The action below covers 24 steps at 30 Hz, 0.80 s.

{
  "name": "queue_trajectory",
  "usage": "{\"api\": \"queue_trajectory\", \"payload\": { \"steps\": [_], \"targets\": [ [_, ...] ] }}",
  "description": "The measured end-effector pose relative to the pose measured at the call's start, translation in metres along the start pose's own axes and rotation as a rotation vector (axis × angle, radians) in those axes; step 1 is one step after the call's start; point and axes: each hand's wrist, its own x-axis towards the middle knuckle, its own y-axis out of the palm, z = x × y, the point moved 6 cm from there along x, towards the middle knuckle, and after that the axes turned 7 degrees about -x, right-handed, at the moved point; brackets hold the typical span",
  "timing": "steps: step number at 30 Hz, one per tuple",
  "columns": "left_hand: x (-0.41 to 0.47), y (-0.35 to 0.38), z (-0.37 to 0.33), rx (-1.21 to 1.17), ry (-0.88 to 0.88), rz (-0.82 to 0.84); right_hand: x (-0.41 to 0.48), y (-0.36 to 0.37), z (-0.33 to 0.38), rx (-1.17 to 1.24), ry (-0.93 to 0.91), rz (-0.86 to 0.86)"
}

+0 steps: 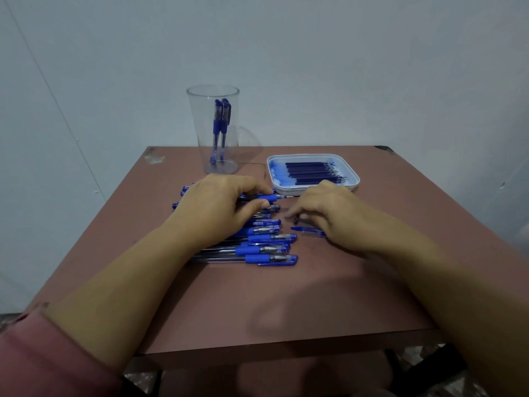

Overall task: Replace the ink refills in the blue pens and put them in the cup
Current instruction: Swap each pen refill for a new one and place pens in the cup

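gripping a blue pen (269, 198) atop the pile (257, 247) with my left hand (217, 207); right hand (329, 213) curls over a loose cap (307, 231), i cannot tell whether it holds anything.

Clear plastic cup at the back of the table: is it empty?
No, two blue capped pens stand upright inside the tall clear plastic cup.

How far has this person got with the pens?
Early on: two pens stand in the cup, so they look done. The left hand grips an uncapped pen atop the pile; a loose cap lies by the right hand. The pile remains, and refills fill the tray.
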Motion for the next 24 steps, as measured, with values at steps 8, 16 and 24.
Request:
{"api": "queue_trajectory", "payload": {
  "steps": [8,16,24],
  "targets": [
    [-0.001,0.005,-0.007,-0.079,0.054,0.019,-0.007,-0.014,-0.005,0.271,0.118,-0.383],
    [0.000,0.004,-0.007,-0.056,0.042,0.028,-0.014,-0.015,-0.022,0.282,0.186,-0.339],
    [-0.001,0.005,-0.011,-0.073,0.081,0.025,-0.010,-0.012,-0.007,0.352,0.128,-0.319]
  ]
}}
